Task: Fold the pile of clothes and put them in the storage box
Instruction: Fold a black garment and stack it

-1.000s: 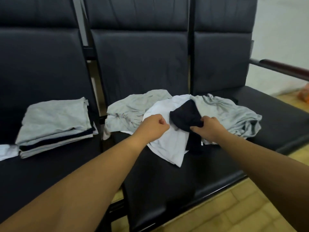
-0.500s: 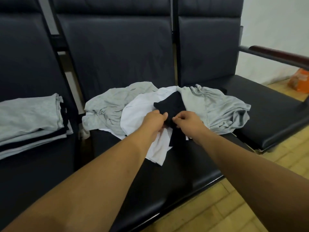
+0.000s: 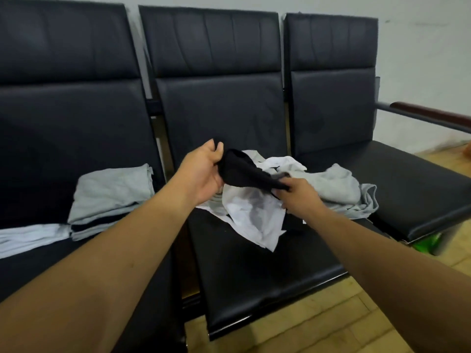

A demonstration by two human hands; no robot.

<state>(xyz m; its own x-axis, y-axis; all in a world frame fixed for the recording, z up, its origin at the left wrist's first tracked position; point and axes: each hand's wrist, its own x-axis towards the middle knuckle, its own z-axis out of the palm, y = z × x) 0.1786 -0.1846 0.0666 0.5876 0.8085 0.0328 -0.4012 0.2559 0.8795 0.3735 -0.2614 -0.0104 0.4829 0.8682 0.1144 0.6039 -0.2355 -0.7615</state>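
A black garment (image 3: 244, 171) hangs lifted above the loose pile on the middle seat. My left hand (image 3: 204, 171) grips its upper left end and my right hand (image 3: 297, 194) pinches its lower right end. Under it lie a crumpled white garment (image 3: 254, 215) and a grey garment (image 3: 339, 184). A stack of folded grey and dark clothes (image 3: 112, 197) rests on the left seat. No storage box is in view.
Three black padded seats (image 3: 254, 266) stand in a row against a white wall. A flat white cloth (image 3: 28, 238) lies at the far left. A wooden armrest (image 3: 433, 114) juts out at the right. A green object (image 3: 430, 242) shows under the right seat on the wooden floor.
Both hands have lifted the black garment off the pile and pulled it apart, the left hand rising up and left. The view has swung left and up.
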